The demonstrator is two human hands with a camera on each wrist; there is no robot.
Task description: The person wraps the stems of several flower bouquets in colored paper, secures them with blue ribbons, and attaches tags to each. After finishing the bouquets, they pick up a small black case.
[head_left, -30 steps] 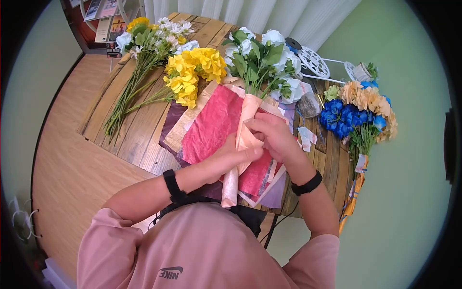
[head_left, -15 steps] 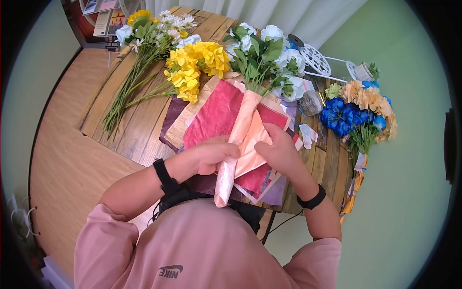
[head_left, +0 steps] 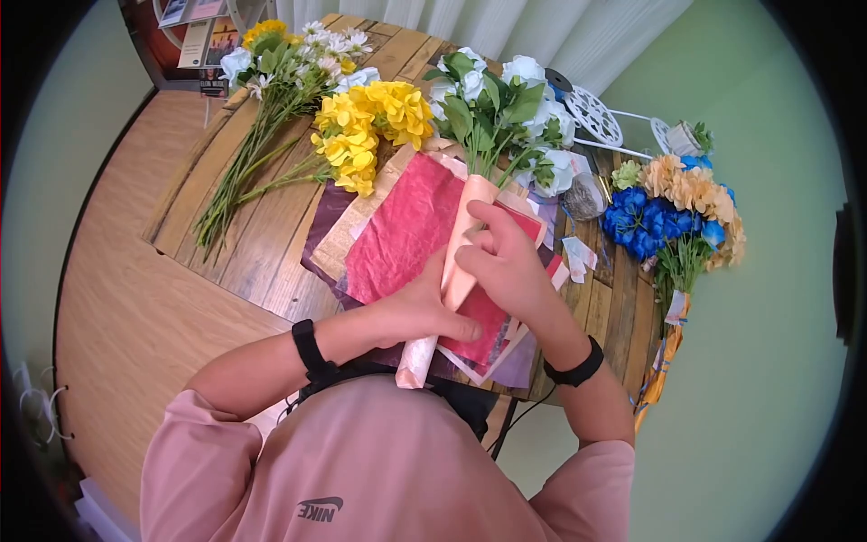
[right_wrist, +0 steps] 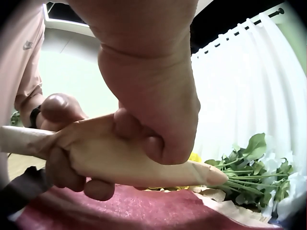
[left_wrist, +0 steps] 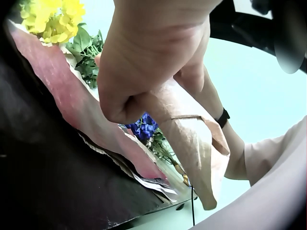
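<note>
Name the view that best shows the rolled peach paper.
The right wrist view: the peach paper runs across it side-on, up to the emerging stems, though partly covered. The head view shows it from above, its middle partly hidden by the left hand and right hand; the left wrist view shows mainly its lower end.

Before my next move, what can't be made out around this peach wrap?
Lower stems of the white flowers: head view, hidden inside the peach wrap.
Most fingers of the left hand: head view, hidden by the peach wrap and the hand itself.
Lower end of the peach wrap: right wrist view, cut off by the left edge.
Top of the yellow flowers: left wrist view, cut off by the top edge.
Details on the paper scrap: head view, too small.
</note>
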